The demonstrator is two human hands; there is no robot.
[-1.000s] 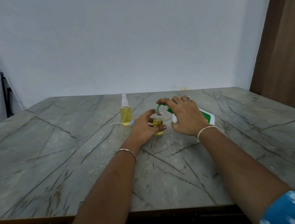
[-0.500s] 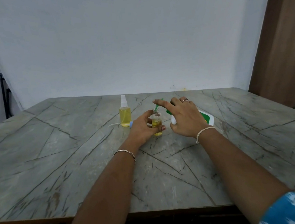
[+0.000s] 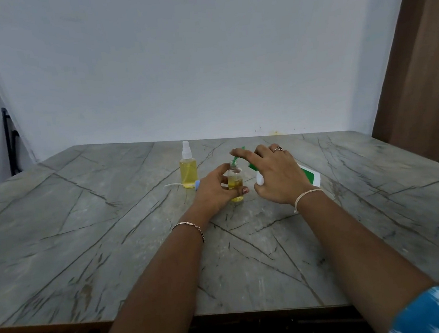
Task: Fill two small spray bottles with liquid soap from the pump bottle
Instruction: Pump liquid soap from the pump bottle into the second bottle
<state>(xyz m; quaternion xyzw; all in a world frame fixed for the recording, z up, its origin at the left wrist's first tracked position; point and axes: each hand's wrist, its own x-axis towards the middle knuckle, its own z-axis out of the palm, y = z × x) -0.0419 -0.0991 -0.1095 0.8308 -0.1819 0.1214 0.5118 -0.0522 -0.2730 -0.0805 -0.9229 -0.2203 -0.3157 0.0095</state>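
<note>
Fingers [image 3: 243,190] of the left hand [image 3: 215,189] are curled around the small open bottle [image 3: 235,182], and they hold it upright on the table [image 3: 86,231], a little above the centre of the frame. This bottle has no top on it and is about half full of yellow liquid. Directly over its mouth is the green nozzle [image 3: 235,160] of the pump bottle [image 3: 310,177]. The right hand [image 3: 277,177] covers most of the pump bottle. Its index finger lies stretched along the nozzle top, while the other fingers and the thumb bend around the white body, which is tilted with the pump end toward the small bottle. Just left of the left hand stands the second spray bottle [image 3: 188,170], closed with its white spray head and mostly full of yellow liquid. Beside its foot lies a blue spray head [image 3: 197,183] with a thin white tube [image 3: 173,185] on the table. A bracelet [image 3: 191,225] is on the left wrist, a pale string [image 3: 307,194] on the right wrist, a ring [image 3: 277,149] on the right hand.
</note>
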